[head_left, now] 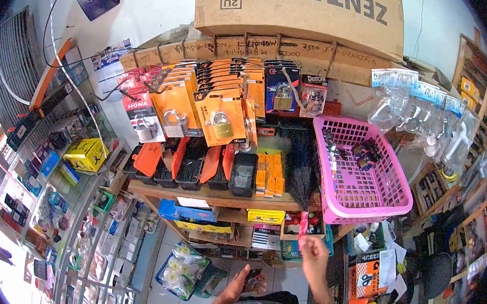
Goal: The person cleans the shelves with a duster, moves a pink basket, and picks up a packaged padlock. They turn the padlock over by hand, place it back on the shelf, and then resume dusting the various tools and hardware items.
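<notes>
My right hand (314, 255) is raised in front of the shelf's lower right part, its fingers pinched on a narrow pink strip (304, 224) that stands upright above them. My left hand (236, 284) is low in front of my body, fingers stretched; a small dark item (253, 281) shows beside it, and whether the hand holds it is unclear. A pink plastic basket (365, 212) with small dark pieces inside stands above and right of my right hand. Behind that hand is a teal basket (290, 250) on a lower shelf.
Packaged padlocks (220, 128) hang above black bins (244, 175) on a wooden shelf (210, 196). A large cardboard box (301, 18) is at the top. A glass display case (84, 219) stands left. On the floor is a crate of clear packages (182, 271). Plastic-bagged goods (389, 104) hang right.
</notes>
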`<act>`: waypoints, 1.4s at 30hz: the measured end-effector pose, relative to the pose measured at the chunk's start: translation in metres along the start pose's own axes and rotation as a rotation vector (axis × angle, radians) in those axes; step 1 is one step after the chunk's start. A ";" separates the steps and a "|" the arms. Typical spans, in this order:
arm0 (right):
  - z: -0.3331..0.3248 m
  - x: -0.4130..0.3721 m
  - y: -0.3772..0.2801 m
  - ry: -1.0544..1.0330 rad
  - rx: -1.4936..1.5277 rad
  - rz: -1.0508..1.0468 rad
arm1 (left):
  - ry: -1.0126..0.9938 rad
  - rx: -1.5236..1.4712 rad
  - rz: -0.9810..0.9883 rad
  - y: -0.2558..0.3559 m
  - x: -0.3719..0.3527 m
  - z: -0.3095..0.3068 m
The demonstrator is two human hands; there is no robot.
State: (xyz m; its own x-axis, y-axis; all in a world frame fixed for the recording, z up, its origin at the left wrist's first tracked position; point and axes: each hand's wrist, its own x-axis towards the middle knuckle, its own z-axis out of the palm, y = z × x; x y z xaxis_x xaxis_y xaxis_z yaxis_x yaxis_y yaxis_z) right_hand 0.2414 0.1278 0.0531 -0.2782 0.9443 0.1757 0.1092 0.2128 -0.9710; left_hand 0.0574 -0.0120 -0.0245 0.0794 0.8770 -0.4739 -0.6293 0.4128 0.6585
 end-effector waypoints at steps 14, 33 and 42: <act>0.000 0.081 0.035 -0.159 0.926 0.609 | 0.225 -0.264 0.183 -0.003 -0.028 -0.029; 0.060 -0.173 0.104 -0.815 -0.167 0.235 | 0.449 -0.606 0.535 0.010 -0.102 -0.104; 0.109 -0.197 0.095 -0.753 -0.156 0.485 | 0.281 -0.734 0.616 0.052 -0.122 -0.128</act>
State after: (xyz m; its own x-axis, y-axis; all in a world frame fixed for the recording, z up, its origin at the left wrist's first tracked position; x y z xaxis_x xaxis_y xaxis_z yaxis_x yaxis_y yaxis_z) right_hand 0.2026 -0.0649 -0.0916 -0.7120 0.5369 -0.4526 0.4899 -0.0819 -0.8679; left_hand -0.0838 -0.1285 -0.0070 -0.5478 0.7579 -0.3544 -0.8285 -0.4324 0.3559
